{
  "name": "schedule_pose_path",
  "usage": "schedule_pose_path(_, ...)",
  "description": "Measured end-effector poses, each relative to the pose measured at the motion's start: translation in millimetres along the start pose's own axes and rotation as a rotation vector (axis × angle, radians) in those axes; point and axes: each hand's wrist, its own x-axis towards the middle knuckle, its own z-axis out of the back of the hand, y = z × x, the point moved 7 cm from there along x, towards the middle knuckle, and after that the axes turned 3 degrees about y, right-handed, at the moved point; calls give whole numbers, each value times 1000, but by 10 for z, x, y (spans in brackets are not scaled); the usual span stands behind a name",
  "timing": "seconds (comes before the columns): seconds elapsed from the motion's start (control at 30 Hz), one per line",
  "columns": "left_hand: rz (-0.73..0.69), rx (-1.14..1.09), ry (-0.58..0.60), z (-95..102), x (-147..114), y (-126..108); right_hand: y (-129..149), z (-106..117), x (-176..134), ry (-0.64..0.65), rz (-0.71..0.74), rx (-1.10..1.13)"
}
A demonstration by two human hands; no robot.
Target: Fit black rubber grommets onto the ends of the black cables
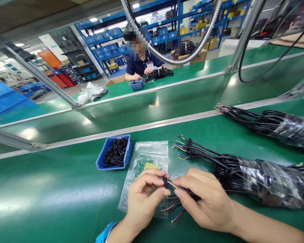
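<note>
Between the two hands, low centre on the green bench: one small black ring part [165, 181], pinched in the thumb and forefinger of the left hand [144, 199], fingers closed narrow on it. Yellow and blue wire ends [172, 185] enter it from the right, long axis running left to right; the right hand [205, 199] grips the cable behind them, fingers closed. Whether the ring is already seated on the wires is hard to tell. Left hand nearer the ring; right hand nearer the cable.

Under the hands: a clear plastic bag [147, 158] lying flat. Just beyond it, left: a blue tray [100, 161] of the same black parts. Right of the hands: a wrapped cable bundle [263, 179], stripped ends pointing left; a second bundle [281, 126] behind it. Far bench: a seated co-worker [142, 64] handling cables.
</note>
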Motion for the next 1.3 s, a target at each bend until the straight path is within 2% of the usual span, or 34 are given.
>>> schedule_pose_path(0.23,-101,136,15,18,-19,-69,-15,26,32,14,-50,63)
schedule_pose_path(0.33,-82,110,71,-22,-31,-49,-24,4,17,25,-54,75)
schedule_pose_path(0.43,13,-4,92,-59,-33,19,-25,-13,10,32,-46,77)
schedule_pose_path(0.67,323,-342,24,-79,-37,293,-200,55,-64,101,-144,-9)
schedule_pose_path(0.83,462,-352,14,-161,-63,521,-309,40,-167,196,-137,-90)
schedule_pose_path(0.97,540,-315,-49,-205,-43,638,-358,16,-205,196,-95,-127)
schedule_pose_path(1.1,619,-386,-100,-260,14,594,-397,36,-236,165,-58,-167)
schedule_pose_path(1.3,597,-442,-93,-350,110,465,-303,71,-229,65,60,-309)
